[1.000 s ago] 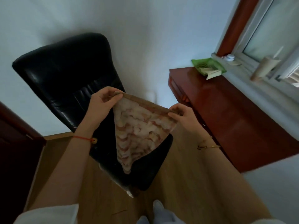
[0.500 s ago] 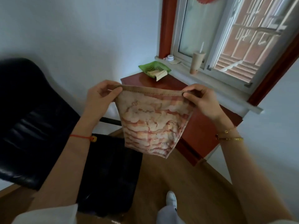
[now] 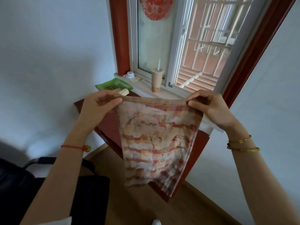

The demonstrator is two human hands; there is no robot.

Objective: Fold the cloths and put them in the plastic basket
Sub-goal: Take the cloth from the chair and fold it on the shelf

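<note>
A pink, orange and white patterned cloth [image 3: 155, 143] hangs in the air in front of me, stretched along its brown top hem. My left hand [image 3: 99, 106] pinches the hem's left corner. My right hand [image 3: 209, 106] pinches the right corner. The cloth drapes down over the view of a red-brown wooden table [image 3: 110, 130]. A green plastic basket [image 3: 112, 85] sits at the table's far corner by the window sill, with folded pale cloth inside it.
A drink cup with a straw [image 3: 157, 80] and a small white jar [image 3: 130, 74] stand on the window sill. A black leather chair [image 3: 48, 189] is at the lower left. Wooden floor lies below.
The view has swung right from the chair to the window and table. Both hands have moved further apart, pulling the cloth's top hem straight and wide.
</note>
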